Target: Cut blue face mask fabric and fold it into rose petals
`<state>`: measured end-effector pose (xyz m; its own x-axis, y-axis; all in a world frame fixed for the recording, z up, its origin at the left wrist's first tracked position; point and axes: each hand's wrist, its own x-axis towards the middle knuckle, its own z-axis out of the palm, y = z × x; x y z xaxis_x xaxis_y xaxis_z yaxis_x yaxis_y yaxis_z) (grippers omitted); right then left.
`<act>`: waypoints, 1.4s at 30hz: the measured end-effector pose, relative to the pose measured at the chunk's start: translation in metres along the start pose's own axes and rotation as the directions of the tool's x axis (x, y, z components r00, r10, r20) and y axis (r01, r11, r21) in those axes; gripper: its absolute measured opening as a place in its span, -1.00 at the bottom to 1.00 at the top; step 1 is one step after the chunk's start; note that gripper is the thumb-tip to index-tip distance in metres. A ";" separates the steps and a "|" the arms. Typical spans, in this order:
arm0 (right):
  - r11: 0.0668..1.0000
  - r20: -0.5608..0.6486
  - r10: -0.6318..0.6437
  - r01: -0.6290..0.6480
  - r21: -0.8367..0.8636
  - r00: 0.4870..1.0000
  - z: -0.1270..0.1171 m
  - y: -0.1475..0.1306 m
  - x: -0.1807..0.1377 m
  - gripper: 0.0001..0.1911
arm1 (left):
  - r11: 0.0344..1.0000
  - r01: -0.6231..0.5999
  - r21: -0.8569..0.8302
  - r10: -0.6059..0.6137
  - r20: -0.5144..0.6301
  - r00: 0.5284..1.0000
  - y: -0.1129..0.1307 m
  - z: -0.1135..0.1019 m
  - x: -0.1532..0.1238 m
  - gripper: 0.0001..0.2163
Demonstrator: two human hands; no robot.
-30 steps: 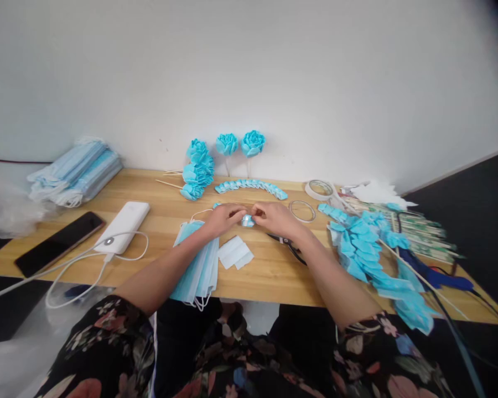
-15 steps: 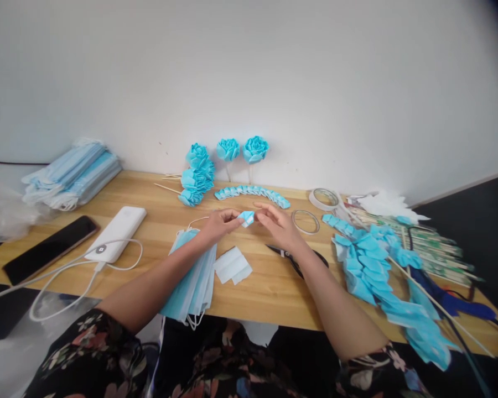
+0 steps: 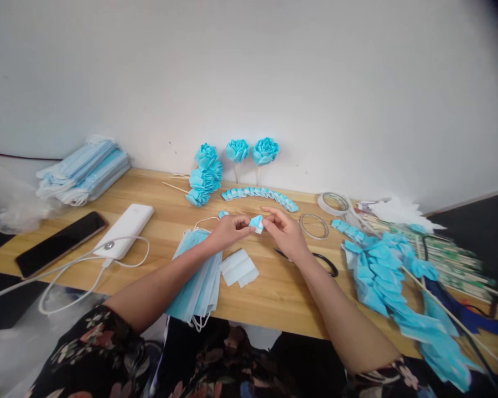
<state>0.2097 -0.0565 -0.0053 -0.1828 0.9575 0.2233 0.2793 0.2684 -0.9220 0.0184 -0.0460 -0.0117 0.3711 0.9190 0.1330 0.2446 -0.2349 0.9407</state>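
My left hand (image 3: pixel 229 229) and my right hand (image 3: pixel 285 231) meet above the middle of the wooden table (image 3: pixel 166 207). Both pinch a small folded light-blue piece of mask fabric (image 3: pixel 256 223) between their fingertips. My left forearm lies over a stack of blue face masks (image 3: pixel 195 279). White fabric pieces (image 3: pixel 238 267) lie just below my hands. Black scissors (image 3: pixel 315 258) lie under my right wrist. A curved row of folded blue petals (image 3: pixel 260 194) lies beyond my hands.
Blue fabric roses (image 3: pixel 234 157) stand by the wall. More masks (image 3: pixel 85 171), a phone (image 3: pixel 60 243) and a white power bank (image 3: pixel 124 224) with cable are at left. Tape rolls (image 3: pixel 331 202), a blue scrap pile (image 3: pixel 382 271) and skewers are at right.
My hands lifted the small blue piece off the table and went on folding it between the fingertips. The view shifted slightly to the left.
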 end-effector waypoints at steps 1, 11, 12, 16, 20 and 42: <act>1.000 0.000 0.003 -0.003 0.007 1.000 -0.001 0.000 0.000 -0.63 | 1.000 0.003 -0.003 -0.003 0.001 1.000 -0.001 0.000 0.000 -0.72; 0.999 0.054 -0.013 0.015 -0.037 0.998 0.007 -0.008 -0.004 -0.55 | 1.000 -0.006 0.029 0.005 0.055 0.998 -0.001 0.003 -0.004 -0.75; 0.999 0.040 -0.015 0.017 -0.042 0.999 0.007 -0.009 -0.005 -0.59 | 0.999 -0.014 0.030 0.012 0.064 0.998 -0.001 0.004 -0.004 -0.75; 1.000 -0.025 -0.010 0.010 0.025 1.000 0.003 -0.010 -0.005 -0.63 | 1.000 -0.023 -0.018 0.023 0.019 1.000 -0.004 0.004 -0.003 -0.74; 0.993 0.014 0.012 -0.013 0.113 1.000 0.001 -0.009 -0.003 -0.61 | 0.993 0.003 -0.114 -0.013 -0.085 0.996 -0.006 0.001 0.001 -0.66; 1.000 0.004 -0.018 0.018 0.015 1.000 0.006 -0.004 -0.001 -0.56 | 0.992 0.026 -0.122 -0.043 -0.136 0.990 -0.001 -0.006 0.003 -0.65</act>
<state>0.2031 -0.0588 -0.0033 -0.1912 0.9521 0.2385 0.2619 0.2836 -0.9225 0.0133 -0.0414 -0.0103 0.2350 0.9627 0.1339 0.1426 -0.1704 0.9750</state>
